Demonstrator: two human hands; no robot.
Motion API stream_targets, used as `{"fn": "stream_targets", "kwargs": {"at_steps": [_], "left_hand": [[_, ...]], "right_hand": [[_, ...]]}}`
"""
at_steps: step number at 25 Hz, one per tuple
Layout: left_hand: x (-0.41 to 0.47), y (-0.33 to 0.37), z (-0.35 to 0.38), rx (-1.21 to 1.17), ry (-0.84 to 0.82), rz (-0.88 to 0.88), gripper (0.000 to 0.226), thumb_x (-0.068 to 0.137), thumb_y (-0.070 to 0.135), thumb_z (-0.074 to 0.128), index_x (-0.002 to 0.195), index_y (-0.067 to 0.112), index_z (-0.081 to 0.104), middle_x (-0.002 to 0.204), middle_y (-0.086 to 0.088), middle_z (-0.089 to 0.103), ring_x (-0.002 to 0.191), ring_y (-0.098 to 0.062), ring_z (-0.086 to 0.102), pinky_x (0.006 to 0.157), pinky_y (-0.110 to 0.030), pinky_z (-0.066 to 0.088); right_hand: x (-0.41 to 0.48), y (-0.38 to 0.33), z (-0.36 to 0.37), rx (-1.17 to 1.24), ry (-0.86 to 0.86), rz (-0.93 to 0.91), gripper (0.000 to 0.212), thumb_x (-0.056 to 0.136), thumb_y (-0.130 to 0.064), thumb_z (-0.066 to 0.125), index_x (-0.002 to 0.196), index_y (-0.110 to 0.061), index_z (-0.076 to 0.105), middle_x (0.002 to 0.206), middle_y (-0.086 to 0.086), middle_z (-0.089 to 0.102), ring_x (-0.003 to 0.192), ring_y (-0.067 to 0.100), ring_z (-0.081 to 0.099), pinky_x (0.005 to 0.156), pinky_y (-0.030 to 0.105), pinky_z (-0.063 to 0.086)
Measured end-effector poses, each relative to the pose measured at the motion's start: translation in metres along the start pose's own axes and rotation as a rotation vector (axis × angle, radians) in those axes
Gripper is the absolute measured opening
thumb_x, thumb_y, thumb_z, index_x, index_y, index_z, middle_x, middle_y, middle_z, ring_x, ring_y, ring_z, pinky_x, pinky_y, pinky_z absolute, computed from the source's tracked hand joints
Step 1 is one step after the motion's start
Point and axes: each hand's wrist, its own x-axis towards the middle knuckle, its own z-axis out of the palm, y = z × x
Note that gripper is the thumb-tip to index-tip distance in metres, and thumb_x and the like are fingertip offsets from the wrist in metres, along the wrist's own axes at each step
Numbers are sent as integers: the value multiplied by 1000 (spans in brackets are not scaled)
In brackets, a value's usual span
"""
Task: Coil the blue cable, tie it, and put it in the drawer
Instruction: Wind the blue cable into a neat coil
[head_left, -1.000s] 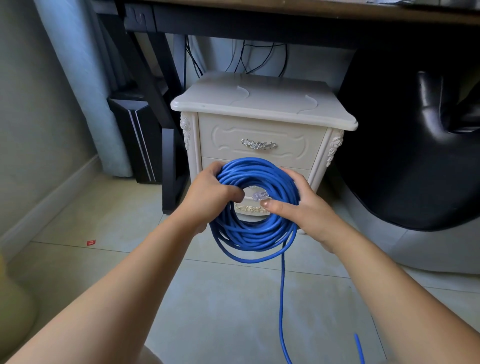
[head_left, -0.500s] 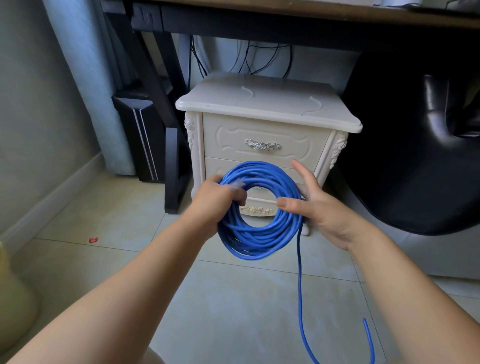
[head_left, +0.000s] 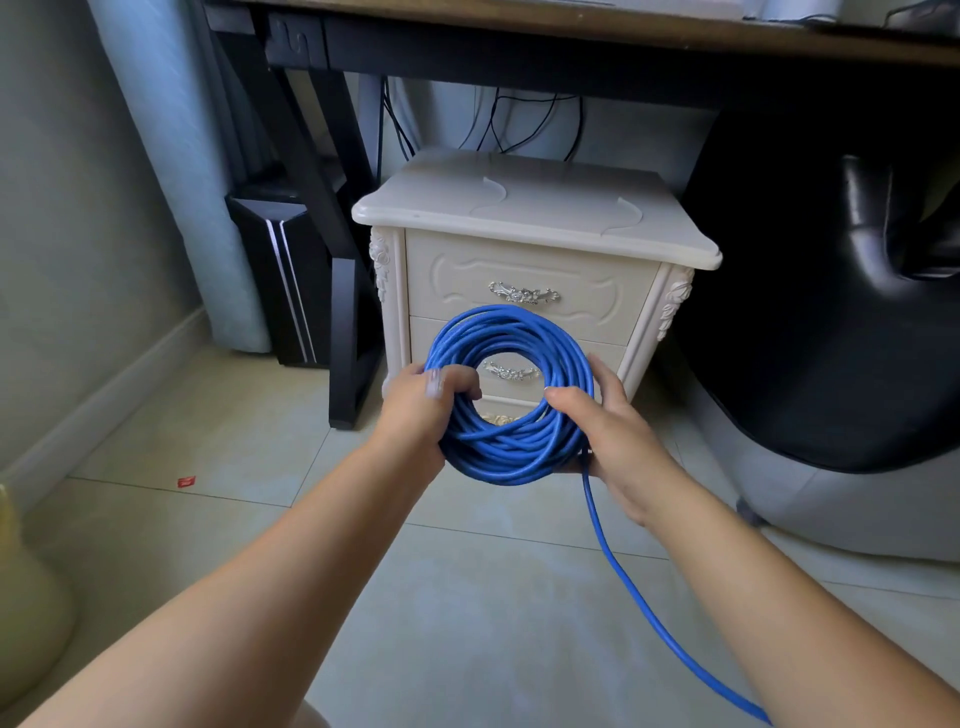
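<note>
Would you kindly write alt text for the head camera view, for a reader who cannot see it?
Two hands hold a round coil of blue cable before a cream bedside cabinet with both drawers closed: left hand gripping its left side, right hand its right. One loose tail trails down over the pale tiled floor.

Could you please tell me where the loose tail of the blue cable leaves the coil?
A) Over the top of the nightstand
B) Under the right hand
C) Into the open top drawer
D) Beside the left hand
B: the tail drops from the coil just under the right hand and runs across the floor toward the lower right.
</note>
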Motion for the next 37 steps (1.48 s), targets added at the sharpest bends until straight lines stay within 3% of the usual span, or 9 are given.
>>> {"fn": "stream_targets", "kwargs": {"at_steps": [3, 7, 10, 15, 19, 23, 28, 31, 37], "left_hand": [[-2, -3, 2, 44, -39, -11, 34, 55, 9, 63, 88, 10, 56, 71, -8, 49, 66, -28, 50, 62, -36, 42], [-5, -8, 4, 100, -171, 5, 39, 78, 3, 70, 113, 12, 55, 77, -1, 58, 64, -17, 57, 61, -29, 47], [-3, -4, -7, 209, -447, -14, 72, 68, 7, 83, 131, 13, 48, 98, -4, 68, 89, -18, 70, 82, -36, 56], [6, 27, -40, 445, -784, -25, 98, 59, 20, 80, 144, 41, 34, 133, 0, 60, 121, -18, 58, 108, -49, 36], [-3, 24, -17, 570, -494, 289, 123, 59, 27, 94, 153, 42, 15, 147, 15, 35, 115, 14, 51, 96, -17, 42], [-2, 21, -12, 862, -367, 582, 108, 69, 20, 85, 150, 47, 19, 131, 15, 49, 103, 2, 61, 85, -12, 47], [-1, 18, -8, 750, -225, 522, 53, 66, 19, 80, 114, 28, 59, 91, 8, 70, 76, -9, 67, 72, -31, 55], [-2, 16, -6, 591, -190, 419, 48, 57, 21, 76, 103, 20, 63, 87, -7, 70, 73, -26, 66, 71, -41, 55], [-3, 17, -7, 360, -28, 303, 26, 68, 12, 77, 88, 16, 61, 69, 0, 58, 61, -15, 55, 58, -30, 44]], "right_hand": [[5, 5, 7, 50, 107, 7, 29, 86, -32, 65, 114, -27, 57, 94, 3, 69, 79, 18, 71, 72, 38, 60], [11, 6, 3, 172, 160, 49, 26, 80, -24, 76, 102, -22, 62, 81, 2, 68, 76, 23, 70, 71, 38, 58], [15, 3, -5, 199, 247, -2, 22, 80, -8, 71, 98, -17, 62, 71, 2, 62, 72, 28, 71, 65, 36, 56], [18, -5, -10, 71, 255, -146, 29, 76, -9, 71, 99, -25, 62, 79, -1, 67, 74, 25, 74, 67, 38, 59], [15, -5, -4, -206, 258, -292, 45, 69, -11, 73, 107, -32, 60, 85, -11, 69, 76, 9, 66, 69, 28, 53], [8, -8, 7, -348, 155, -377, 52, 68, -14, 74, 110, -39, 57, 93, -16, 69, 82, 4, 66, 72, 24, 55], [6, -12, 6, -294, 135, -406, 48, 72, -13, 77, 109, -37, 58, 94, -16, 68, 84, 1, 65, 70, 18, 53], [7, -13, 4, -226, 65, -341, 50, 75, -24, 81, 117, -35, 57, 102, -17, 68, 90, -4, 65, 74, 13, 52], [10, -3, 0, -9, -58, -190, 76, 73, -27, 84, 138, -38, 45, 118, -14, 67, 107, 6, 66, 97, 34, 51]]}}
